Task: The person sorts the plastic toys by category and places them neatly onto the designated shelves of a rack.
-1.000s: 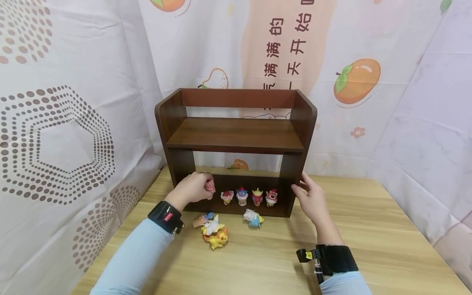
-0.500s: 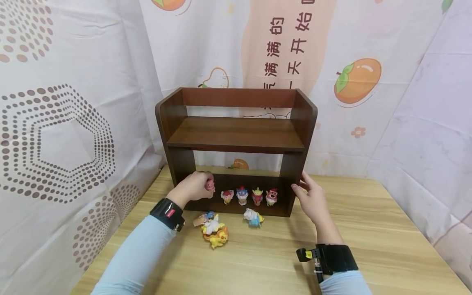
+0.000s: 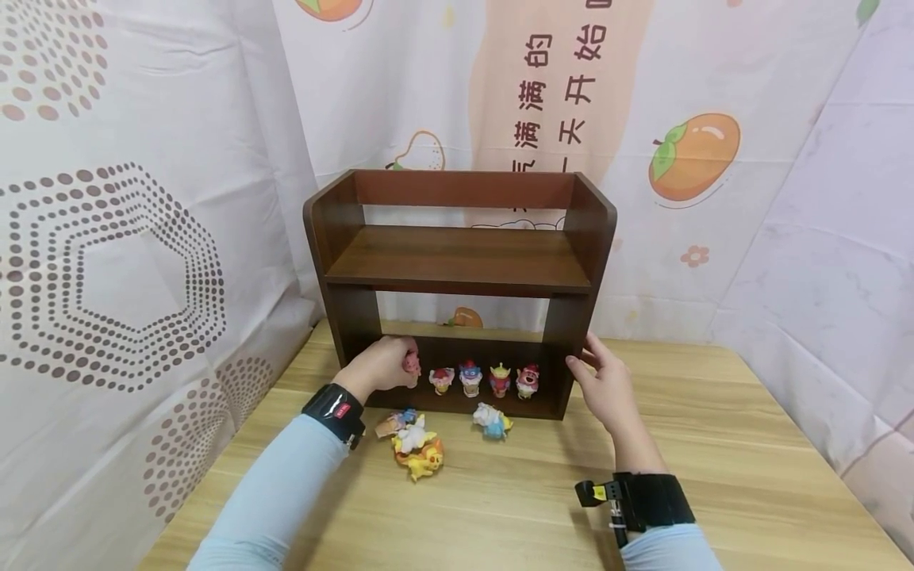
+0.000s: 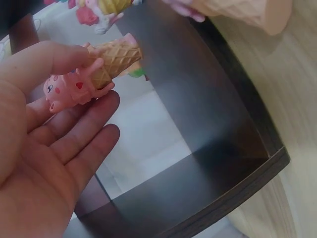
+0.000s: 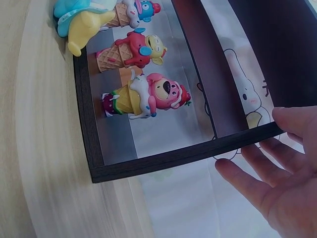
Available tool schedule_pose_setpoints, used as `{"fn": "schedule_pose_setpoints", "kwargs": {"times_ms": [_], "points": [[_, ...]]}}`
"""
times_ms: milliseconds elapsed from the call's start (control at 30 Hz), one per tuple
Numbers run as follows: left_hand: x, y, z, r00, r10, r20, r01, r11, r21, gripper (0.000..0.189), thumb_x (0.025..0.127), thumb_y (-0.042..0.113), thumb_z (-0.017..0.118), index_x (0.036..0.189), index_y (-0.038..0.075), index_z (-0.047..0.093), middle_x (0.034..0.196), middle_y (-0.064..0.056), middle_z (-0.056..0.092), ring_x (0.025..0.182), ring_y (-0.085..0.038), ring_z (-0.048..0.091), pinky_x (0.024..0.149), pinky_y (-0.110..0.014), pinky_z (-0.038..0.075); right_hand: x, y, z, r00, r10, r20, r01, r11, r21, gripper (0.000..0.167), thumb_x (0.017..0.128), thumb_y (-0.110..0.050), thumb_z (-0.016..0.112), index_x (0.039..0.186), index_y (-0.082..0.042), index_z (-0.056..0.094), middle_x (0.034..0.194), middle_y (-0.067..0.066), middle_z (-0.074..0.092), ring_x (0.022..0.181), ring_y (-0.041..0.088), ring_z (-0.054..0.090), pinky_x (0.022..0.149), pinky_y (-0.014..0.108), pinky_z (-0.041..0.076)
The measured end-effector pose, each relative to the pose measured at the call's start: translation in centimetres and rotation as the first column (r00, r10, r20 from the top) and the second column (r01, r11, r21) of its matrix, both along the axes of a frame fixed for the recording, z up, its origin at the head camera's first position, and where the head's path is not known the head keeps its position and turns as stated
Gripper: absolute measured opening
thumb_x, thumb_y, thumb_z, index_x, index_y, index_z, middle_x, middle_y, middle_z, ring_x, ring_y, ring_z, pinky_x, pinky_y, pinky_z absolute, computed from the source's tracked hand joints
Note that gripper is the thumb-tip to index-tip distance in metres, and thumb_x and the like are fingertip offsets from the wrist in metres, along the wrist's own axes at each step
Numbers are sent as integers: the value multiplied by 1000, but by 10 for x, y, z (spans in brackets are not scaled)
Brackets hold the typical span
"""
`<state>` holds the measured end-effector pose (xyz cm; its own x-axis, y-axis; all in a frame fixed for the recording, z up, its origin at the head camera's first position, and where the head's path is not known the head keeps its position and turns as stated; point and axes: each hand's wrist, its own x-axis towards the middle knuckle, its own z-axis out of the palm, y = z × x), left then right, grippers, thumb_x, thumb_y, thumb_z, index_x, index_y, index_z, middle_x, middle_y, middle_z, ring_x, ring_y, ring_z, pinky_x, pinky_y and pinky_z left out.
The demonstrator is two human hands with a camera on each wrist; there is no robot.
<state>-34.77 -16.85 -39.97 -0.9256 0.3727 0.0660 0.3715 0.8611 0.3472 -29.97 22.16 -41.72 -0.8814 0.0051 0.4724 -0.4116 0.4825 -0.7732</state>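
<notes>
In the left wrist view, a pink character figurine in an ice-cream cone [image 4: 115,59] lies between my left thumb and fingers. The head view has this left hand [image 3: 377,366] pinching it at the left of the dark brown shelf's [image 3: 460,255] lower compartment. A row of several ice-cream figurines stands to the right of it, ending with a pink bear figurine [image 5: 163,91]. My right hand [image 3: 605,386] holds the shelf's right side panel, thumb at its front edge and fingers along the outside.
On the wooden table [image 3: 500,507] before the shelf lie several figurines in a left cluster, including a yellow one [image 3: 421,462]. A blue-and-white figurine [image 3: 491,421] lies farther right. A printed curtain [image 3: 771,262] hangs behind the table.
My left hand has moved slightly right with the pink figurine, which now shows more of its lower part. The right hand stays at the side panel.
</notes>
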Motion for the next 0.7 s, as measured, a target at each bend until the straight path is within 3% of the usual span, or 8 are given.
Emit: {"fn": "schedule_pose_setpoints", "kwargs": {"times_ms": [233, 700], "points": [[-3, 8, -7, 1000, 9, -20, -9, 999, -41, 31, 74, 15, 87, 88, 15, 60, 78, 2, 58, 71, -16, 55, 62, -32, 45, -1, 4, -2, 1000, 5, 20, -5, 1000, -1, 55, 102, -13, 63, 154, -14, 46, 146, 18, 54, 125, 40, 58, 89, 39, 54], [-3, 11, -13, 1000, 4, 1, -4, 998, -55, 34, 78, 14, 88, 100, 12, 63, 81, 2, 60, 74, -16, 57, 66, -32, 50, -1, 2, 0, 1000, -12, 13, 12, 1000, 3, 55, 101, -12, 64, 153, -14, 48, 144, 17, 57, 123, 37, 61, 89, 39, 54]]}}
